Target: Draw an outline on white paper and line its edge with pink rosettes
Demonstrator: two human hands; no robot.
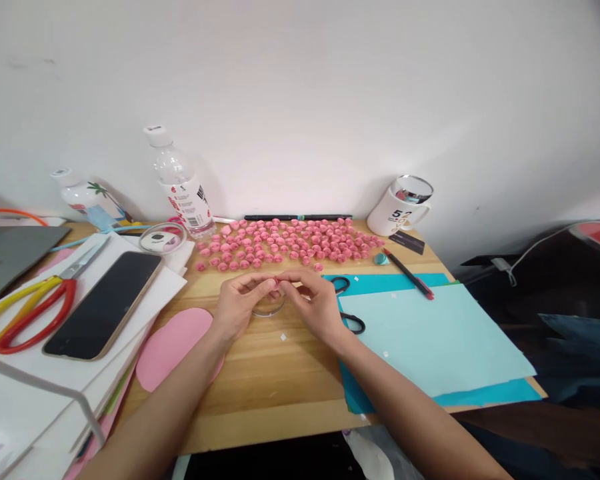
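My left hand (243,301) and my right hand (313,301) meet over the middle of the table, their fingertips pinched together on a small pink paper piece (276,285), mostly hidden by the fingers. Just beneath them lies a clear tape roll (269,312), partly covered by the hands. Behind the hands spreads a mass of small rolled pink paper roses (280,240). Pink paper circles (173,343) lie by my left forearm. Black-handled scissors (353,323) rest right of my right hand, their blades hidden beneath it.
Light blue paper (430,340) covers the right side, with a pen (410,273) at its back edge. A mug (397,210) and a bottle (180,187) stand by the wall. A phone (105,303) and yellow-red scissors (40,307) lie on papers at left.
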